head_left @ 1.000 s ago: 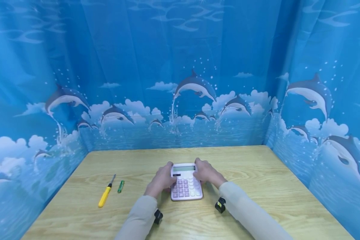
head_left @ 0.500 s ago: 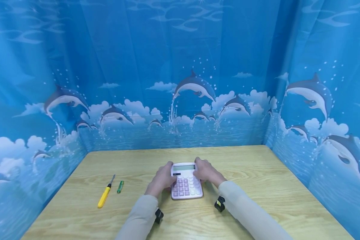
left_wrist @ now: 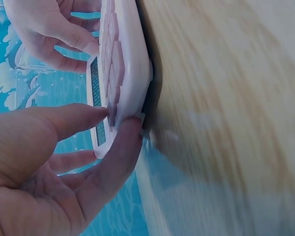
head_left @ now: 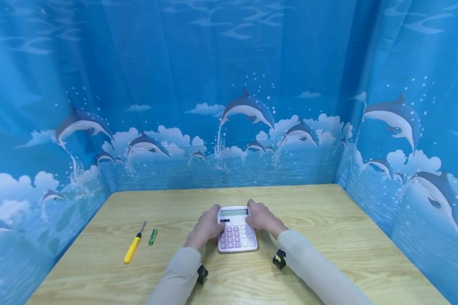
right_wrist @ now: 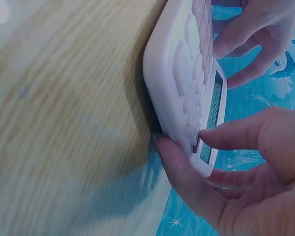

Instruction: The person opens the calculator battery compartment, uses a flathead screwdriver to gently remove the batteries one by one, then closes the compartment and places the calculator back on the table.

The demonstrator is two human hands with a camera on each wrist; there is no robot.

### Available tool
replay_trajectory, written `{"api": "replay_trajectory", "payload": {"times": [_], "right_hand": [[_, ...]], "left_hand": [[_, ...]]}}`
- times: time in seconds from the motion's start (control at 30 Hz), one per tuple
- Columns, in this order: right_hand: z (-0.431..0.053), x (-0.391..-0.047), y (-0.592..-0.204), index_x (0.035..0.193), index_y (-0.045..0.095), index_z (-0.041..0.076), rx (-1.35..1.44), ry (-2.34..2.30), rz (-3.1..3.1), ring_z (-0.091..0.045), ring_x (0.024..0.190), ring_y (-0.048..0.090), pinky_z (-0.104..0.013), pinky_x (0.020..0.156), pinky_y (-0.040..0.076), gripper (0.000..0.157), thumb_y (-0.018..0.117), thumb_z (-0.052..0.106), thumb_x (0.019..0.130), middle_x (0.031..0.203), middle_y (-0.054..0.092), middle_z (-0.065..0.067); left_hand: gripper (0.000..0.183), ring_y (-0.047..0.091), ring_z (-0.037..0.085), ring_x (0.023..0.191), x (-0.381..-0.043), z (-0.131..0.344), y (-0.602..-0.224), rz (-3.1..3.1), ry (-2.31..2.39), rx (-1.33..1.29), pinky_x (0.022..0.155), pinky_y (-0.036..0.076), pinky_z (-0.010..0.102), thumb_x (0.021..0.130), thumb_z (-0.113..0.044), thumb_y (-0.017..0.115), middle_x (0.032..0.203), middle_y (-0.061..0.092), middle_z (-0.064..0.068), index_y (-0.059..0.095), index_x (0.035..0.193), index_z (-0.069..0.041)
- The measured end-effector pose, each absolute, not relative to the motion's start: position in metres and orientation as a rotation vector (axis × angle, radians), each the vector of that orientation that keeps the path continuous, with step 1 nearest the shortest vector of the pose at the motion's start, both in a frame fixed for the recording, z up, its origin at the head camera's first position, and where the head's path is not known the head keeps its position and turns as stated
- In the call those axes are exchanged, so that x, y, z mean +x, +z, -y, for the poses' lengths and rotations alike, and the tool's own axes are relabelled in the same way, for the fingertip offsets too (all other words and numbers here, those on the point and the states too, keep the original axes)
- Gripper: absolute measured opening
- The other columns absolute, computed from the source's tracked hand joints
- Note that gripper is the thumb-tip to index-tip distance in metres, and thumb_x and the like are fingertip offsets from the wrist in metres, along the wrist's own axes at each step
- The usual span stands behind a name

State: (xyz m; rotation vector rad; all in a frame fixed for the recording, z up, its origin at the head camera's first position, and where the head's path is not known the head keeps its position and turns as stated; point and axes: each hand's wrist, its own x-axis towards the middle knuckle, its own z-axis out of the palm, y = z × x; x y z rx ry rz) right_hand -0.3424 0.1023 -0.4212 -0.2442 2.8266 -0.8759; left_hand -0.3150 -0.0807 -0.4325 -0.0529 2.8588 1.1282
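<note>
A pale pink calculator (head_left: 237, 237) lies face up at the middle of the table, its display at the far end. My left hand (head_left: 207, 225) grips its left edge, thumb on top by the keys and a finger hooked at the underside, as the left wrist view shows on the calculator (left_wrist: 132, 64). On the opposite edge my right hand (head_left: 263, 217) holds it likewise; in the right wrist view the thumb touches near the display and a finger reaches beneath the calculator (right_wrist: 162, 78). The undersides of both grips are partly hidden.
To the left on the wooden table (head_left: 309, 262) lies a screwdriver (head_left: 132, 248) with a yellow handle. Beside it is a small green cylinder, likely a battery (head_left: 153, 237). A blue curtain (head_left: 168, 84) printed with dolphins surrounds the table's back and sides.
Both hands keep the same hold on the calculator. Only a very slight shift of the whole head view shows.
</note>
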Motion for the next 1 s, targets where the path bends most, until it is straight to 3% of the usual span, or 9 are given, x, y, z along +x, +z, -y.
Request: {"api": "replay_trajectory", "payload": {"times": [0.13,1.0], "right_hand": [[-0.1021,-0.3427,-0.4217,0.139,0.049,-0.001,-0.246,-0.871,-2.830,-0.020,0.067,0.061,-0.033,0.055,0.059,0.045,0.065,0.009,0.099,0.108,0.064,-0.019],[-0.1002,-0.3451,-0.4232,0.142,0.048,-0.002,-0.236,-0.828,-2.846,-0.019,0.057,0.060,-0.029,0.048,0.053,0.048,0.065,0.009,0.098,0.110,0.065,-0.022]], "left_hand": [[0.069,0.056,0.040,0.135,-0.3156,0.0792,-0.4317,-2.877,1.107,-0.063,0.116,0.047,0.055,0.091,-0.006,0.072,0.148,0.055,0.024,0.042,0.153,-0.004],[0.068,0.053,0.040,0.139,-0.3125,0.0767,-0.4304,-2.905,1.095,-0.048,0.119,0.044,0.056,0.091,-0.007,0.072,0.149,0.054,0.024,0.043,0.153,-0.003]]}}
